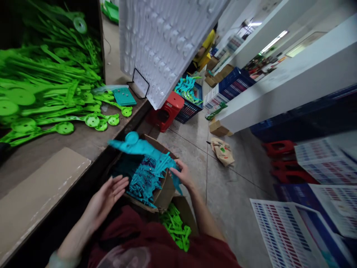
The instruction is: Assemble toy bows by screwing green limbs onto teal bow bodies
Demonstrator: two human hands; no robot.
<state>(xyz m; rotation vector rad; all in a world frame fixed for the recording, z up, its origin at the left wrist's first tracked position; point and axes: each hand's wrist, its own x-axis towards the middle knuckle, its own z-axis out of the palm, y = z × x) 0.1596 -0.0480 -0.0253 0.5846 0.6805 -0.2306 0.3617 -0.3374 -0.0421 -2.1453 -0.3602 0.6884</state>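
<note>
My right hand (182, 173) is closed on one end of a long turquoise plastic part (145, 148), which has a round disc near its far end and looks blurred. It hangs over a cardboard box (167, 191) that holds many smaller blue plastic pieces (146, 182). On the near left side of that box, my left hand (113, 191) has its fingers stretched out, palm up, with nothing in it. Below the box, beside my shirt, bright green plastic pieces (177, 225) lie in another carton.
Long green plastic parts (64, 100) are heaped on the table (97, 143) at left, beside a small teal tray (124, 96). A white moulded panel (161, 44) leans at the back. Further off are a red stool (167, 111), crates (192, 108) and a bag (222, 152).
</note>
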